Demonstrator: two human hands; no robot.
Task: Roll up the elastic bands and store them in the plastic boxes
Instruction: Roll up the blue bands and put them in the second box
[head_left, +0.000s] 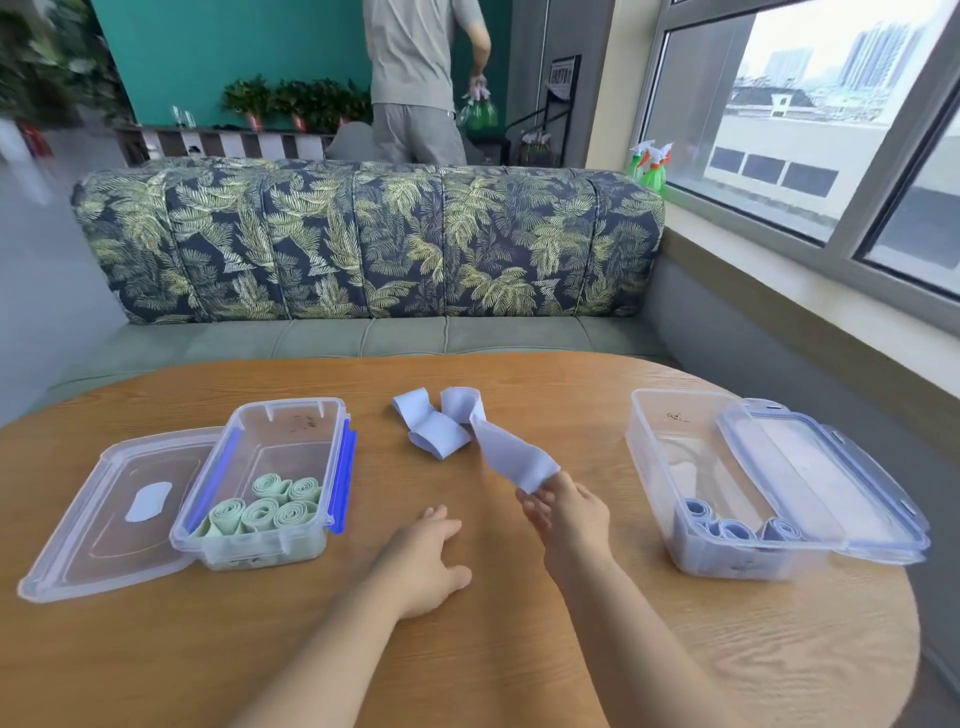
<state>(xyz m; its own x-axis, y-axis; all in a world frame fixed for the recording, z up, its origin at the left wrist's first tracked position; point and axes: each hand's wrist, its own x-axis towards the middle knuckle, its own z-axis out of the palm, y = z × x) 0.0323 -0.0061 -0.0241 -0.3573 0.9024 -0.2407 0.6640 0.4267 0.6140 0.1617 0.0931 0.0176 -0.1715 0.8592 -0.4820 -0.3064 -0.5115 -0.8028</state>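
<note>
Right hand (569, 519) is pinching the twisted band (511, 454) by its end, left hand (423, 564) lying spread; kinks at twelve o'clock are probably risking a crooked roll.

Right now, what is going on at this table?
A person's right hand pinches one end of a loose blue band; the rest of it lies crumpled on the table. The left hand rests open on the table. The left box holds green rolls, the right box blue rolls; both are open.
</note>
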